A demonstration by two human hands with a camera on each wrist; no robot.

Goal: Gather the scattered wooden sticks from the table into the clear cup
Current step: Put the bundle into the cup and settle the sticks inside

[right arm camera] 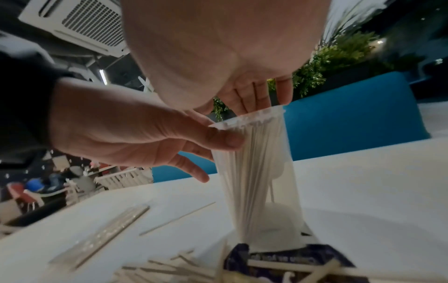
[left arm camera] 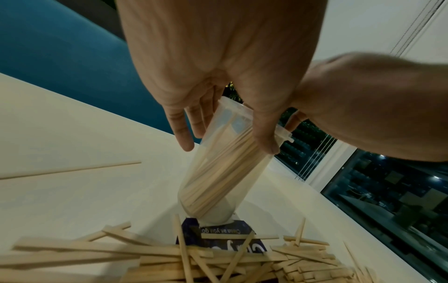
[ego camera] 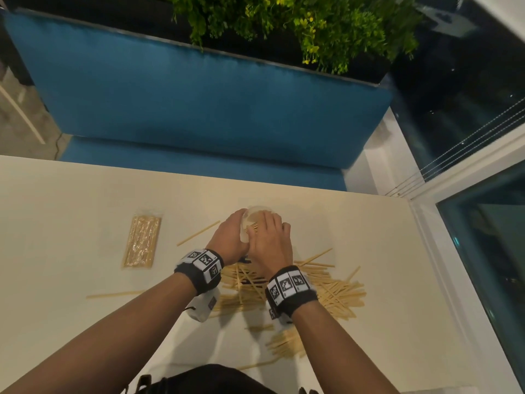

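Observation:
A clear cup (ego camera: pixel 247 223) stands tilted on the cream table (ego camera: pixel 85 223), packed with wooden sticks (left arm camera: pixel 218 172). My left hand (ego camera: pixel 230 237) grips the cup just under its rim, thumb (right arm camera: pixel 225 141) on one side and fingers (left arm camera: pixel 181 130) on the other. Straight fingers of my right hand (ego camera: pixel 272 240) lie across the cup's mouth, touching the rim (right arm camera: pixel 257 99). A pile of loose sticks (ego camera: pixel 326 288) is spread near both wrists. Under the cup's base lies a dark blue printed card (left arm camera: pixel 218 235).
A sealed packet of sticks (ego camera: pixel 142 241) lies left of the cup, with single sticks (ego camera: pixel 199 233) around it. Behind the table's far edge runs a blue bench (ego camera: pixel 199 109) with plants (ego camera: pixel 284 21) above. A window frame (ego camera: pixel 454 251) borders the table's right side.

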